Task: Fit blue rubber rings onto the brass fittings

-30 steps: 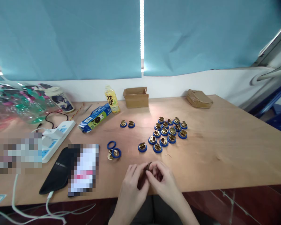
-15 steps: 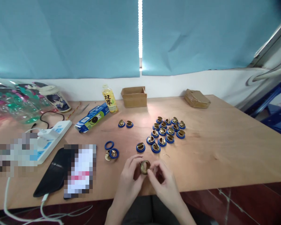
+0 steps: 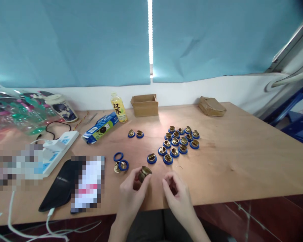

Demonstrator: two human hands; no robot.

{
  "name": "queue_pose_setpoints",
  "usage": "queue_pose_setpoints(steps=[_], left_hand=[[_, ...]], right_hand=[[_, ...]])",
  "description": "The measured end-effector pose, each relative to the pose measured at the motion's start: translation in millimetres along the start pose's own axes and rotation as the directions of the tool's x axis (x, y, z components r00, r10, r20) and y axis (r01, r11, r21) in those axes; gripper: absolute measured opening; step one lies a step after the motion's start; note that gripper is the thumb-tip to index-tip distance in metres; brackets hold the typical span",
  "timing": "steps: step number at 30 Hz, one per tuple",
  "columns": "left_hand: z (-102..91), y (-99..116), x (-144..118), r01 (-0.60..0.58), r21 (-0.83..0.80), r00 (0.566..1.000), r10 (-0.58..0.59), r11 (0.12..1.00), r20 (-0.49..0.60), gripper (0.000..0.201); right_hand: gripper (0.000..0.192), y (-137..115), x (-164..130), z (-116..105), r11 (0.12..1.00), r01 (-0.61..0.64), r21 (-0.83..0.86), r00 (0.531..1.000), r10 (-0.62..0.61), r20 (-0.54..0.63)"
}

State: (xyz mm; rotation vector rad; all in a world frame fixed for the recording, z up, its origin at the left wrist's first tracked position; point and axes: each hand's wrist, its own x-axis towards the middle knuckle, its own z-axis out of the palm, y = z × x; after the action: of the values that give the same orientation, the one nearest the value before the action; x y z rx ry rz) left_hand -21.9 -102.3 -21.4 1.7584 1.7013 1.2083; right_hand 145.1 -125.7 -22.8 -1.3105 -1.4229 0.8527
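Observation:
My left hand is closed on a small, dull brass cup-like fitting, which is tilted between thumb and fingers. To its right, my right hand is held apart with fingers curled and thumb close to the fingertips; anything pinched there is too small or hidden to make out. Beyond the hands lie several shiny brass fittings with blue rings, the nearest single fitting just past the left hand. Left of that hand, two loose blue rings, one of them a ring lying flat, rest by a gold-coloured disc.
A yellow drink bottle, blue carton and open cardboard box stand at the back. A second cardboard package lies at the back right. A power strip, cables and a black pouch occupy the left.
My left hand has moved left with the brass fitting, away from my right hand, and the fitting has tipped. My right hand has let go of it and stays in nearly the same place.

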Motion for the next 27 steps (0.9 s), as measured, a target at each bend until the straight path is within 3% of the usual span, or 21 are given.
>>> queue_pose_setpoints(steps=[2,6,13,20,24,27], left_hand=[[-9.4,-1.6,13.4,-0.057,0.135,0.998,0.057,0.989,0.004,0.026],[-29.5,1.8,50.2,-0.192,0.396,0.978,0.141,0.898,0.153,0.019],[-28.8,11.6,93.7,-0.245,0.609,0.933,0.011,0.754,0.361,0.005],[-20.9,9.6,100.0,-0.274,0.693,0.929,-0.002,0.667,0.369,0.019],[-16.6,9.0,95.2,-0.233,0.735,0.953,-0.002,0.637,0.304,0.027],[-10.8,12.9,83.7,-0.267,0.712,0.958,0.096,0.65,0.271,0.035]], right_hand=[[0.02,0.1,-1.0,-0.5,1.0,0.007,-0.018,1.0,-0.007,0.014],[0.02,-0.6,-2.1,-1.0,0.999,0.019,-0.043,0.999,-0.017,0.04],[0.018,-2.1,-3.5,0.0,0.999,0.033,-0.034,0.999,-0.032,0.027],[0.018,-2.5,-6.5,-0.6,1.0,0.016,-0.011,0.997,-0.015,0.072],[0.018,-1.6,-6.5,-0.3,1.0,0.016,-0.021,0.997,-0.015,0.076],[0.018,-0.3,-5.1,0.2,0.999,0.027,-0.028,0.997,-0.025,0.073]])
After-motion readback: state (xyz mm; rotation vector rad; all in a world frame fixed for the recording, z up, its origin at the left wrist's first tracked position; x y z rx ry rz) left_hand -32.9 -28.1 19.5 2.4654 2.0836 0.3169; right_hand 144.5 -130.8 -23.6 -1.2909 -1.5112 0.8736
